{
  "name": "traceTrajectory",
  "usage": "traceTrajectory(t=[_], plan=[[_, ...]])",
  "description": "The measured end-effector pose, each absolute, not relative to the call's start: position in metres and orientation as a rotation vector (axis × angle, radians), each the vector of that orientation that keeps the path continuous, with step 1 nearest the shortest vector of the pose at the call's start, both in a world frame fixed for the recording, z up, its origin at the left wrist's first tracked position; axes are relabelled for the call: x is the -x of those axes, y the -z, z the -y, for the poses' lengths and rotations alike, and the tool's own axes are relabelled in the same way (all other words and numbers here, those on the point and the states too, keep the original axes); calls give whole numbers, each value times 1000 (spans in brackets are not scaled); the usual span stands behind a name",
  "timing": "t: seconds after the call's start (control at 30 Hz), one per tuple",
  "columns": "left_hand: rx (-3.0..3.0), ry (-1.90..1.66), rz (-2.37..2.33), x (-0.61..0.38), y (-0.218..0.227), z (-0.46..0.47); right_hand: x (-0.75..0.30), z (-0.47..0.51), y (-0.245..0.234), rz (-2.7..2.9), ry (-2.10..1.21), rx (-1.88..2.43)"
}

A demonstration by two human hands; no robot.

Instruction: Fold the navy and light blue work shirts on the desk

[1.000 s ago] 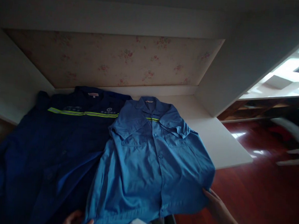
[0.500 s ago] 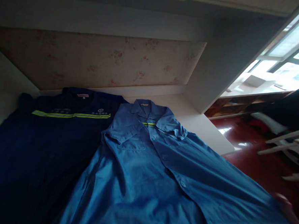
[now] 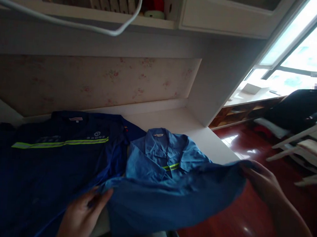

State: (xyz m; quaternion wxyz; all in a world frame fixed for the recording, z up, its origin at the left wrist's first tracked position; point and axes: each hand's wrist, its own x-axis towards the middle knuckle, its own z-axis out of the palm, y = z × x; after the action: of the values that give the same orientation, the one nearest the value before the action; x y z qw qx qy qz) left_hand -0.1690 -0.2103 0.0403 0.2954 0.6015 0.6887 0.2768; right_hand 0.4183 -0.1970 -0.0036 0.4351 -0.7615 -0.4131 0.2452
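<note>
A light blue short-sleeved work shirt [image 3: 175, 201] lies with its collar toward the back of the white desk, its lower part lifted and folded up toward the chest. My left hand [image 3: 84, 210] pinches the fabric at the left end of the fold. At the right end my right hand [image 3: 260, 178] grips the other side, out past the desk's edge. Between the hands the raised cloth is stretched and slightly blurred, covering the buttons. Left of it a dark navy work shirt [image 3: 50, 169] with a yellow-green reflective stripe is spread out.
White desk surface [image 3: 161, 115] shows behind the collars, below a floral back panel [image 3: 118, 80]. A shelf [image 3: 153, 22] with books and a hanging white cable [image 3: 104, 31] juts overhead. To the right are a red-brown floor [image 3: 230, 216], a white chair [image 3: 304, 145] and a seated person in dark clothes [image 3: 290, 108].
The light blue shirt's lower part has come up off the desk and folded toward the collar. Both hands have moved into view with it, and the camera view has tilted upward.
</note>
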Motion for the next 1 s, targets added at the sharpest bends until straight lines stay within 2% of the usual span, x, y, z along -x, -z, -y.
traceTrajectory(t=[0.1,0.17,0.33,0.47,0.6,0.67,0.8,1.0], plan=[[-1789,-929,-1887,161,-43,147,-416,133,6,1145,-561,1944],[-1877,-930,-1934,161,-36,109,-410,86,10,1278,-466,2038],[-1937,-668,-2180,165,-18,31,-394,-15,10,1515,-221,2224],[-2030,-484,-2269,163,-19,-13,-375,-69,0,1543,-175,2328],[-2238,-647,-2268,143,-21,-15,-330,-62,13,1682,-108,2196],[-2428,-715,-2078,123,-15,-3,-300,-38,32,1943,-154,2082],[-2688,-418,-1632,76,16,14,-262,-1,65,2182,-278,2108],[-2712,-234,-1598,37,49,-36,-288,-52,71,2182,-301,2201]])
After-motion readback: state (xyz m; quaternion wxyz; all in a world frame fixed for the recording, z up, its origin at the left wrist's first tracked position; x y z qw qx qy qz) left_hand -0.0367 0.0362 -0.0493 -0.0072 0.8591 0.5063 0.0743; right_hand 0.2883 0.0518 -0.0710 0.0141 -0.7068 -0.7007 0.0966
